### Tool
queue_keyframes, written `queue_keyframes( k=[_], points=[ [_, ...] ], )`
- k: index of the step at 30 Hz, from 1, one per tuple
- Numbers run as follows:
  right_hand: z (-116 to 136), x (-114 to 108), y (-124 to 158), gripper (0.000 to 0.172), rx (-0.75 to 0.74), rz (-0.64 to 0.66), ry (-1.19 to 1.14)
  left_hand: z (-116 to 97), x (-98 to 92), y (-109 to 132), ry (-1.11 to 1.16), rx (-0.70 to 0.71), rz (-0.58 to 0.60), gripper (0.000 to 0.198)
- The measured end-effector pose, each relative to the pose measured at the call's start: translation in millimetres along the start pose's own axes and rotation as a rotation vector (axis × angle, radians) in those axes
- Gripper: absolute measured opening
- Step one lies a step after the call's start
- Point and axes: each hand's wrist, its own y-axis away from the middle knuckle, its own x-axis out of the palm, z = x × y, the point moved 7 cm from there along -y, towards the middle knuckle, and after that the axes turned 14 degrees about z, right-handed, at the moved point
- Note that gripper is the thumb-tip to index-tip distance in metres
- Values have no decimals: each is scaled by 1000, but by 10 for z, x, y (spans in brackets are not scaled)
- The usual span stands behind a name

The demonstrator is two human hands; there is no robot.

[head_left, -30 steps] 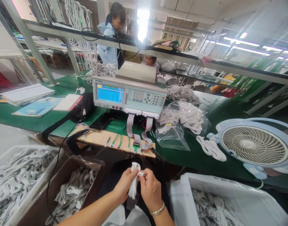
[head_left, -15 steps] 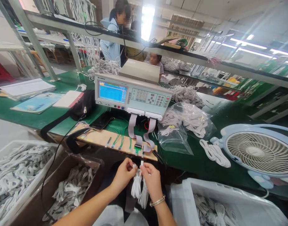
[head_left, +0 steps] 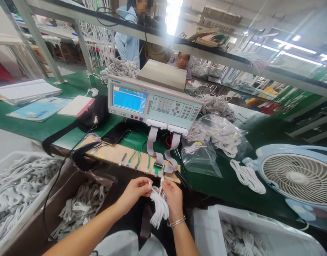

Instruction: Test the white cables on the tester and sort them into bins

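"Head view, nearest first: a worker's bare forearms reach forward between containers of coiled cable. What flanks them?"

"On the left, a white bin (head_left: 30,155) and a brown carton (head_left: 36,231), both heaped with bundles; on the right, a second white bin (head_left: 209,227), coils lying low inside."

"And the hands?"

"Left hand (head_left: 138,188): thumb and fingers pinched narrow at the top of a white cable bundle (head_left: 160,209). Right hand (head_left: 174,196), a silvery bracelet (head_left: 177,222) at the wrist: fingers closed on a white cable end (head_left: 162,180) pointing up toward the green counter (head_left: 225,188). The bundle hangs between the two."

"Plugged in, from where you stand?"

"Cannot tell. The tip is too small to read against the edge of the wooden board (head_left: 114,156)."

"Beyond that?"

"On the right, a pale blue fan (head_left: 296,177), a loose coil (head_left: 247,176) beside it, then clear plastic bags (head_left: 200,163) of cable. Grey ribbon cables (head_left: 152,140) run from the board to a boxy instrument (head_left: 155,115), its blue screen (head_left: 128,99) lit. Left of it, a black bag (head_left: 91,115) and notebooks (head_left: 37,106)."

"Farthest back?"

"A person in light blue (head_left: 127,39) behind the shelf (head_left: 219,55); another person (head_left: 183,61), partly hidden by the instrument."
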Motion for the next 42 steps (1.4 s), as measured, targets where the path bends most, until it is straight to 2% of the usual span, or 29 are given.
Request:
queue_keyframes(
  k=[5,7,10,14,17,25,31,35,39,42],
  points=[
    [193,45,106,31,-40,185,319,45,70,-64,78,-129,4,27],
    [277,23,161,30,-71,182,486,63,114,-94,118,-161,8,27],
    [346,15,213,29,-107,160,604,86,131,-132,171,-132,-67,26],
    [329,27,234,26,-121,162,493,128,148,-131,240,-21,-185,25],
    [271,-16,238,29,-90,137,372,154,164,-109,307,34,-221,25],
    [135,-54,248,34,17,114,284,161,137,-115,336,22,-210,27],
    [158,-46,260,32,-31,122,277,123,135,-127,277,-13,-184,23],
    [92,-100,278,32,23,100,258,169,152,-137,302,21,-244,26],
    [-45,-118,266,35,79,75,85,157,179,-159,302,90,-206,28],
    [-116,-80,233,36,102,64,-107,100,142,-157,230,59,-172,28]
  ],
)
